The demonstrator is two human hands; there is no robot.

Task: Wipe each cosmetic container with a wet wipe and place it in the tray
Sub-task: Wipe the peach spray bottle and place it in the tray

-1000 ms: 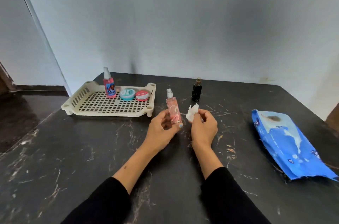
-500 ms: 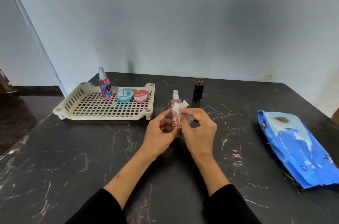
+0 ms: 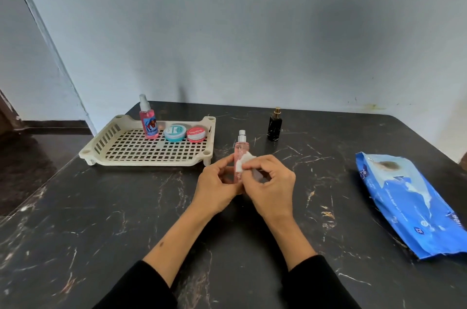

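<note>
My left hand (image 3: 216, 186) grips a slim pink spray bottle (image 3: 241, 150) upright above the table, its silver nozzle on top. My right hand (image 3: 271, 182) pinches a small white wet wipe (image 3: 243, 162) against the bottle's side. A cream lattice tray (image 3: 121, 154) at the back left holds a pink spray bottle with a blue label (image 3: 149, 117), a teal round tin (image 3: 174, 133) and a red round tin (image 3: 196, 134). A small black bottle with a gold cap (image 3: 274, 125) stands on the table behind my hands.
A blue pack of wet wipes (image 3: 414, 205) lies flat on the right of the black marble table (image 3: 101, 220). A grey wall runs behind the table. The table's left edge drops to a dark floor.
My right hand has brought the wipe from beside the bottle onto its side. The bottle stays upright in my left hand.
</note>
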